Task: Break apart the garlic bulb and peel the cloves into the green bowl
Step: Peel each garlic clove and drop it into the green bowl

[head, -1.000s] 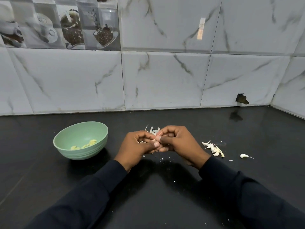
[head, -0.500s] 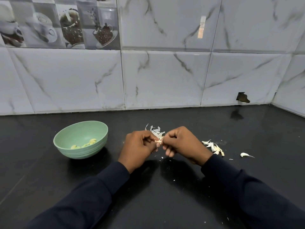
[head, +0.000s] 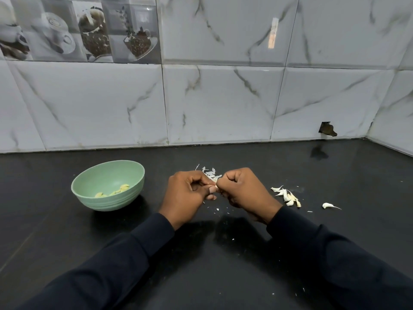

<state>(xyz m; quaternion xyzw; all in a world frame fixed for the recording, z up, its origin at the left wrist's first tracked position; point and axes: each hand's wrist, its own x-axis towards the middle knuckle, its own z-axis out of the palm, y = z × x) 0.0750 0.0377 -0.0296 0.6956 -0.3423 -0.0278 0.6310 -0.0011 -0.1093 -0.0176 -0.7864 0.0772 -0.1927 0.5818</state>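
My two dark sleeves run up from the lower corners of the frame over the black counter. A few white flecks of skin lie on the counter just below my hands, near mid-frame.

My left hand and my right hand meet at the centre, both with fingers curled. Between their tips they pinch one garlic clove. Only a small pale bit of it shows, so I cannot tell how much skin is on it.

To the left of my hands, apart from them, stands the green bowl, with a few yellowish peeled cloves on its bottom. To the right of my right hand lies a small heap of cloves with pointed white tails. Farther right, a single clove lies alone. Just behind my fingertips a loose pile of papery skins rests on the counter.

Beyond that, the counter meets a wall of white marbled tiles. A dark broken hole sits low in the wall at the right, and a strip of tape is stuck higher up. Printed tiles with cups fill the upper left of the frame.
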